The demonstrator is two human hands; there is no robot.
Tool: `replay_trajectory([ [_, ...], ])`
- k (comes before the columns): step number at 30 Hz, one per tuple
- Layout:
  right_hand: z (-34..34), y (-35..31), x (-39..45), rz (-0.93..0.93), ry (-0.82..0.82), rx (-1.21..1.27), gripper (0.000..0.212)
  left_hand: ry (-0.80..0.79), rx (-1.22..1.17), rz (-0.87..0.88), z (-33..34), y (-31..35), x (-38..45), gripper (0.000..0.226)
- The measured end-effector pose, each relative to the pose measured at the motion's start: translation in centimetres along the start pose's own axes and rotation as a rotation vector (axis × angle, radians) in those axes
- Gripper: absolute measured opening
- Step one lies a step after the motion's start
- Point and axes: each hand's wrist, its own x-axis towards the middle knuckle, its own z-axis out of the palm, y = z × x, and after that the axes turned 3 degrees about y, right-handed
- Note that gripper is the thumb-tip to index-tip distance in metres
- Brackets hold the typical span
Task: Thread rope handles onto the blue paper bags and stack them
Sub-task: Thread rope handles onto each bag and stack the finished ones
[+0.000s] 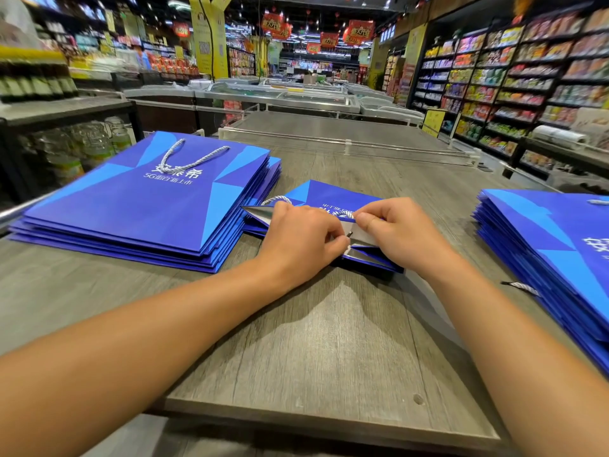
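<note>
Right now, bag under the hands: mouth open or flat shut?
Open. The bag lies flat, but its top edge is spread, white lining showing between left hand and right hand.

Three lots of bags on the table before me

The bag I work on lies flat at twelve o'clock under my left hand and right hand; one stack sits at ten o'clock, touching it, another stack at two o'clock, apart; freezer chests stand behind

Two stacks of blue bags, one single bag between them, two hands, one tabletop.
</note>
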Motion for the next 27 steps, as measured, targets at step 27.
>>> replay_trajectory([
  [27, -2.1, -0.6, -0.9, 0.177, -0.455, 0.004, 0.026, -0.598, 0.279, -0.312, -1.6, -3.7, 1.2, 0.09],
])
